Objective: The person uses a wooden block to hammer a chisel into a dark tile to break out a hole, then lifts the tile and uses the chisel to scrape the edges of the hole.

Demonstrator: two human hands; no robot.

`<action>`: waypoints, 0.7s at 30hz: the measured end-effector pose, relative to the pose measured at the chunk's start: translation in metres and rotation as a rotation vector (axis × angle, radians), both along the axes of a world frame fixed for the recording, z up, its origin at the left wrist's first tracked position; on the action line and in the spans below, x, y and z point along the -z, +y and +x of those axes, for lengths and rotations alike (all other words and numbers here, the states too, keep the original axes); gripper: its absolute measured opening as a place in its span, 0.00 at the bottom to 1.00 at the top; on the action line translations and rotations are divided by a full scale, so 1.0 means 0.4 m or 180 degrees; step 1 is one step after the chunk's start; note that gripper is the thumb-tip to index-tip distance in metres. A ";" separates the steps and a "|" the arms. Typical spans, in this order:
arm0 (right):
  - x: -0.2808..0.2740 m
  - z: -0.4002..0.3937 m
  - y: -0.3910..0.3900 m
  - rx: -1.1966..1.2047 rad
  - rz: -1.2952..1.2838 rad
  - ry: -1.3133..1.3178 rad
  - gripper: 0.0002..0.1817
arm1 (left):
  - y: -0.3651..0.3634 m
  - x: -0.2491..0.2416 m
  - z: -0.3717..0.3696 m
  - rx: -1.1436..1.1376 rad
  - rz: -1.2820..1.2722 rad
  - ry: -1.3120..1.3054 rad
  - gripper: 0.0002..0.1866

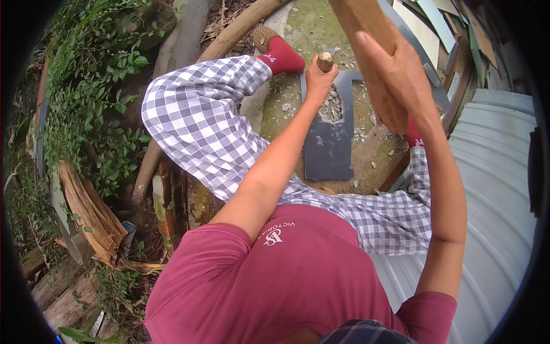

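My left hand (318,83) is closed around the upright handle of a wooden-handled tool (326,61). The handle's round end shows above my fist, while its lower end is hidden. Beneath it lies a flat dark grey slab (329,152) with a notched edge. Pale broken chips (332,109) fill a rough patch in the slab beside my left hand. My right hand (404,77) grips a thick, long piece of wood (375,66), raised close to the camera. The thumb lies along the wood, and the fingers behind it are hidden.
The slab lies on mossy concrete (303,26) between my legs, with chips scattered about. Stacked panels (441,28) and a corrugated metal sheet (492,172) are on the right. Leafy plants (109,74), a long branch (240,31) and split wood (94,215) are on the left.
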State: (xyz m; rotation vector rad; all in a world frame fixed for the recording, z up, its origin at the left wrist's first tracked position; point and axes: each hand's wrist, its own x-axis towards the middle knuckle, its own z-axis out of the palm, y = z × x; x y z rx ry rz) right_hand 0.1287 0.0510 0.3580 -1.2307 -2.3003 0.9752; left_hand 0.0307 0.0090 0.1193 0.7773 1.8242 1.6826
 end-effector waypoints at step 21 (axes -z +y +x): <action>-0.029 0.210 -0.061 0.0654 -0.0790 0.0726 0.33 | -0.013 0.048 -0.029 0.0088 -0.0084 -0.0178 0.14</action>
